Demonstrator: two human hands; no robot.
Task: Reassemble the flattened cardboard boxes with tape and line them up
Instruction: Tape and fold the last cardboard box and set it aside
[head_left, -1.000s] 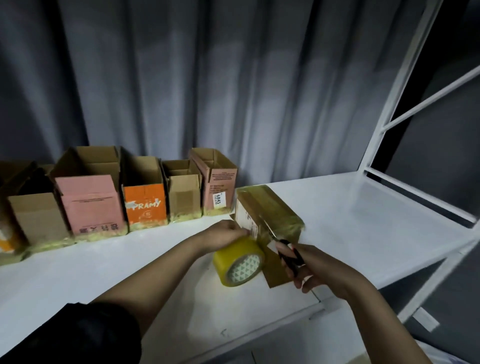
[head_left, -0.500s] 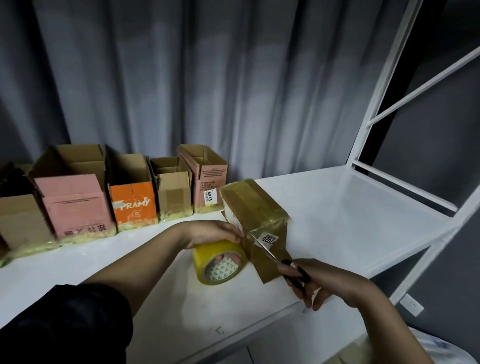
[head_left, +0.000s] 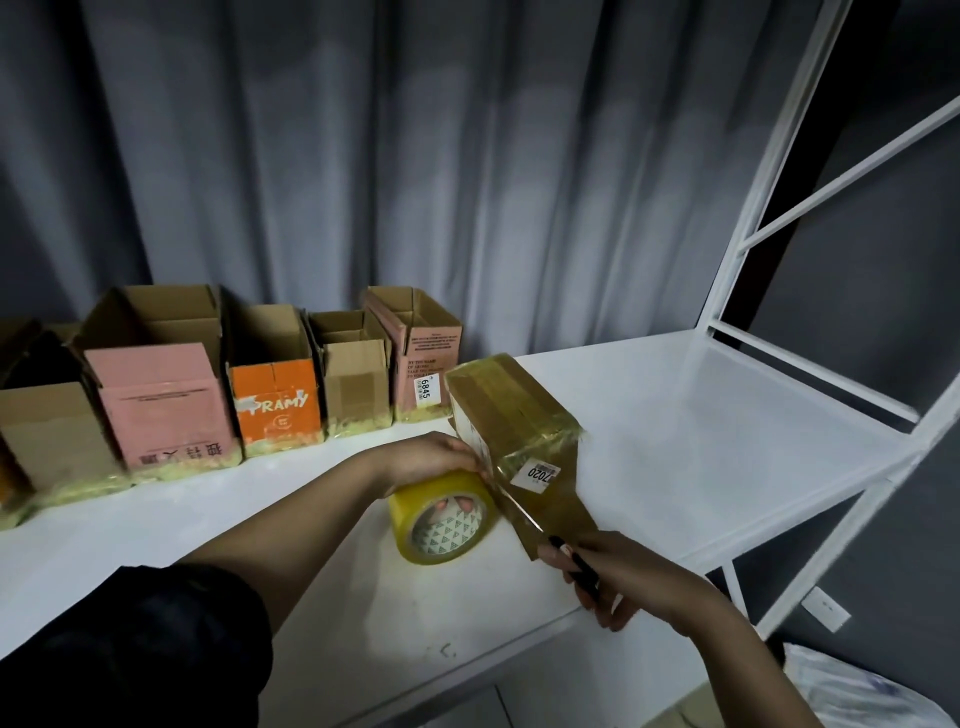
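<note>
A brown cardboard box (head_left: 511, 410), wrapped in yellowish tape and bearing a white "7020" label, lies tilted on the white table (head_left: 701, 431). My left hand (head_left: 431, 457) grips the yellow tape roll (head_left: 441, 519) right beside the box, fingers through its core. A strip of tape runs from the roll to the box. My right hand (head_left: 623, 577) holds black-handled scissors (head_left: 566, 556) whose blades meet that strip at the box's near edge.
Several open boxes line the table's back left: a plain one (head_left: 47, 426), a pink one (head_left: 161, 400), an orange "PRAMY" one (head_left: 275, 395), a small brown one (head_left: 356, 374), a pink "6845" one (head_left: 421, 353). A white frame (head_left: 748, 244) rises on the right before a grey curtain.
The scissors have slid down along the tape strip toward me, and my right hand has drawn back to the table's front edge. The view has shifted slightly left.
</note>
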